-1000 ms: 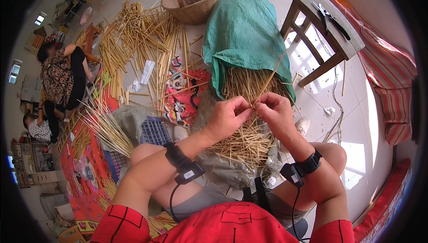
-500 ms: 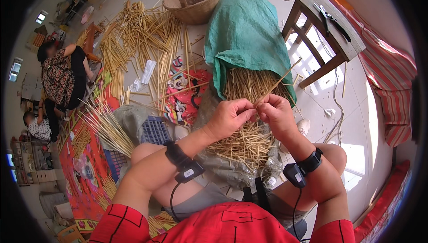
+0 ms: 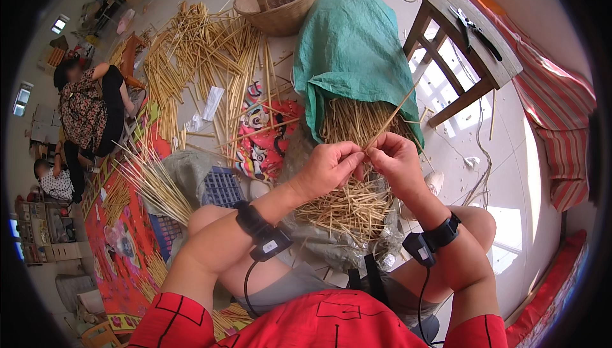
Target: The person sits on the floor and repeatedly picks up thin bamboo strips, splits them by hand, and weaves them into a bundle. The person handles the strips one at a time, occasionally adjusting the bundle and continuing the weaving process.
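Note:
A single straw stalk (image 3: 400,107) slants up and to the right from between my hands. My left hand (image 3: 326,168) pinches at its lower end, fingertips close against the other hand. The fingers of my right hand (image 3: 396,162) are closed on the stalk just beside. Below the hands lies a loose pile of cut straw (image 3: 349,213) on grey plastic sheeting (image 3: 319,241). Beyond them, more straw (image 3: 360,120) fills the mouth of a green woven sack (image 3: 356,42).
A wicker basket (image 3: 284,13) stands behind the sack. Pruning shears (image 3: 472,29) lie on a wooden stool (image 3: 440,11) at right. Long straw (image 3: 197,51) spreads across the floor at left, near a blue crate (image 3: 222,186). Two people (image 3: 86,109) sit at far left.
The stalk's upper end has shifted slightly left and stands a little steeper. Both hands stay nearly in place, still pinching it.

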